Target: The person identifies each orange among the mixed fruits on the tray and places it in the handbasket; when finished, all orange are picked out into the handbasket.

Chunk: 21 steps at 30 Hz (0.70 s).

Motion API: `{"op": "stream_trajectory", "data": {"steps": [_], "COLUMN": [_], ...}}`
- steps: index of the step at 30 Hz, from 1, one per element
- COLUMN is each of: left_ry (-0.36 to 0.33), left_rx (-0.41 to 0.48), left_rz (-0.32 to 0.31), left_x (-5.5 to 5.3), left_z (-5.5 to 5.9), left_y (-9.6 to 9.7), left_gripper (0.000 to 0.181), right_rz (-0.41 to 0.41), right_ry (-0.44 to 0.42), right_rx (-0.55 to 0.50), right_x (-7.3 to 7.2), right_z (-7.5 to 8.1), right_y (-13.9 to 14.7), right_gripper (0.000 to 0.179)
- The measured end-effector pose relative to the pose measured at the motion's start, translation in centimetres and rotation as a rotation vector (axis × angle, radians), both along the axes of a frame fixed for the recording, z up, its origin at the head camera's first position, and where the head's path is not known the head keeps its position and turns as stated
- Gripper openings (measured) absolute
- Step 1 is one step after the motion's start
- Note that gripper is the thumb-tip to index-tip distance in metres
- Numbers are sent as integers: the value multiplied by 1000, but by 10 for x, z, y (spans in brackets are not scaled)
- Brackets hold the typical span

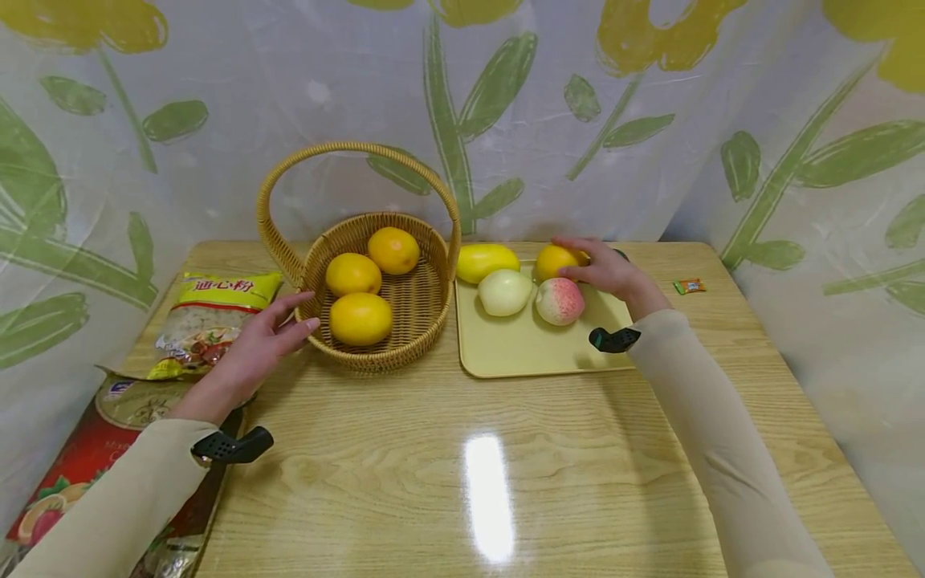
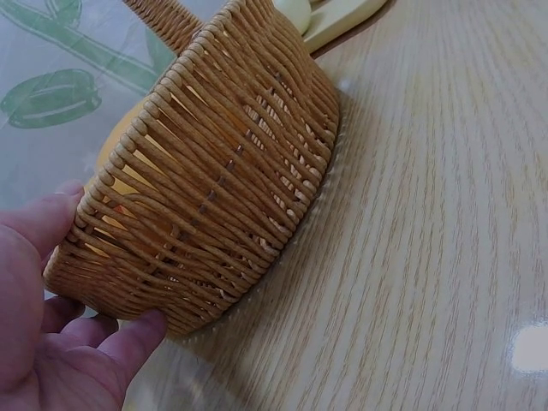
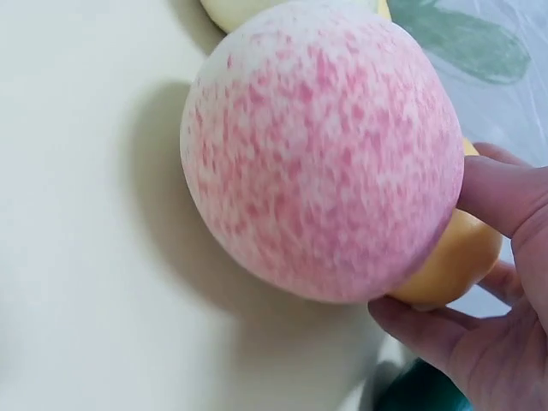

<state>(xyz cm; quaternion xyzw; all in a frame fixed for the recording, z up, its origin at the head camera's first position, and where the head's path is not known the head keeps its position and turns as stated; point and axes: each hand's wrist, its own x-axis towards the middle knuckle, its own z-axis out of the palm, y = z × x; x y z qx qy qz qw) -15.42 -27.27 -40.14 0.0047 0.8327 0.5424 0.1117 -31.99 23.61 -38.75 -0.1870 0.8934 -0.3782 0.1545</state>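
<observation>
My left hand (image 1: 263,341) rests against the left side of a wicker basket (image 1: 415,345), fingers apart at its rim in the left wrist view. Inside the basket lie three yellow-orange fruits (image 1: 361,319). Over the far part of a pale yellow tray (image 1: 535,353), my right hand (image 1: 607,269) holds an orange (image 1: 555,261) between thumb and fingers. A pink-speckled peach (image 3: 321,154) sits just in front of the orange and hides part of it in the right wrist view. Beside them on the tray are a pale, lemon-shaped fruit (image 1: 505,292) and a longer yellow fruit (image 1: 487,262).
At the left lie a bag of pasta (image 1: 205,321) and a large red packet (image 1: 79,449). A small wrapped sweet (image 1: 690,286) is right of the tray. Something dark green (image 3: 419,390) shows near the right hand. A flowered curtain (image 1: 535,160) hangs behind the table.
</observation>
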Motion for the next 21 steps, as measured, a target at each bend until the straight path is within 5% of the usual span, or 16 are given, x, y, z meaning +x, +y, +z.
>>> {"op": "stream_trajectory", "data": {"steps": [10, 21], "left_ry": [-1, 5], "left_rx": [17, 10], "left_rz": [1, -4], "left_x": [-1, 0], "left_z": [-2, -1], "left_y": [0, 0], "left_gripper": [71, 72], "right_rz": [-176, -228], "right_ry": [31, 6], "right_rx": [23, -267], "right_x": [3, 13], "right_z": [3, 13], "right_y": [-4, -1], "right_gripper": [60, 63]}}
